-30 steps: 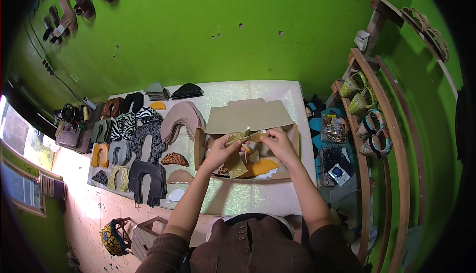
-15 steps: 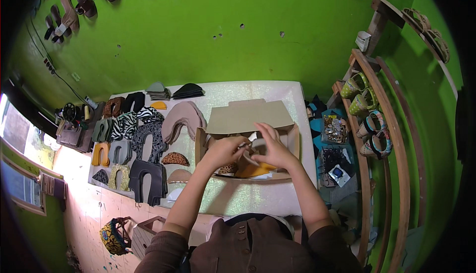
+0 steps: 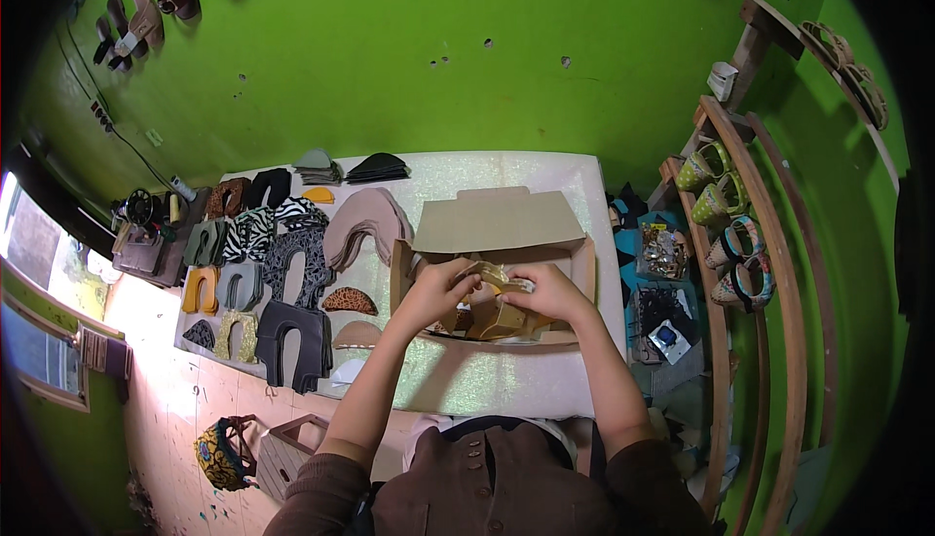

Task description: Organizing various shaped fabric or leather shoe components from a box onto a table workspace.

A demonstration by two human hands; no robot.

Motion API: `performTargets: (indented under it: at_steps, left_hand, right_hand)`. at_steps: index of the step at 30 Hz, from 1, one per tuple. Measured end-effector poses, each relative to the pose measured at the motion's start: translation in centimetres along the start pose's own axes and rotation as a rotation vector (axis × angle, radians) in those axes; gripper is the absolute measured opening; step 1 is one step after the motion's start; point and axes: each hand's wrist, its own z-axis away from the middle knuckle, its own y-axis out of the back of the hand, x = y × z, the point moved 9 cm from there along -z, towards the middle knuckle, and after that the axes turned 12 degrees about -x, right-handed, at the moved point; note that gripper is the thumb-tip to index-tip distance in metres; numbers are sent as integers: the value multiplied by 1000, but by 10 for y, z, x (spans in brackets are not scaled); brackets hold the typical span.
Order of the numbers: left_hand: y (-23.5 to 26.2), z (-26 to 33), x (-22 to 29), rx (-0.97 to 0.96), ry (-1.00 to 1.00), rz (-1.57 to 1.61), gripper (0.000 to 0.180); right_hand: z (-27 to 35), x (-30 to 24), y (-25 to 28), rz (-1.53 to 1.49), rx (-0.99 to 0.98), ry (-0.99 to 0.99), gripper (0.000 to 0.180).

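Note:
Over an open cardboard box (image 3: 581, 273) on the table, my left hand (image 3: 435, 293) and my right hand (image 3: 548, 293) hold a small shiny gold-yellow cut piece (image 3: 494, 272) between them. Its left end is pinched in my left fingers, its right end in my right fingers. Below it in the box lie loose scraps, among them a mustard-yellow piece (image 3: 506, 320) and leopard-patterned material, partly hidden by my hands. Lifted flat toward the wall is the box's lid flap (image 3: 499, 223).
Left of the box, stacked U-shaped and half-round cut pieces cover the table (image 3: 419, 385), including beige ones (image 3: 362, 224) and dark grey ones (image 3: 292, 322). A sewing machine (image 3: 139, 224) stands far left. A wooden rack (image 3: 769, 273) with sandals rises at right beside trays of small parts (image 3: 664, 250).
My hands have brought up the gold-yellow piece, and both now grip it. My right hand, fingers raised and spread before, has come down and closed. The whole view has shifted slightly.

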Motion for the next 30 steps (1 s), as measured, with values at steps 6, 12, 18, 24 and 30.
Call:
performTargets:
  at_steps: [6,12,18,24,30]
  left_hand:
    - [8,15,-33,196,-11,715,23]
    - [-2,32,-68,109,66,1195,27]
    - [3,67,-82,-34,-16,1661,33]
    - [32,99,-153,15,-30,1985,19]
    - [76,171,-240,558,268,1757,20]
  right_hand:
    - [-1,0,-4,-638,65,142,26]
    - [-23,2,-21,-873,336,120,25]
    - [-50,-7,-43,-775,351,-17,24]
    - [-109,-54,-95,-951,159,202,28]
    - [-166,-76,-181,-835,26,87,32]
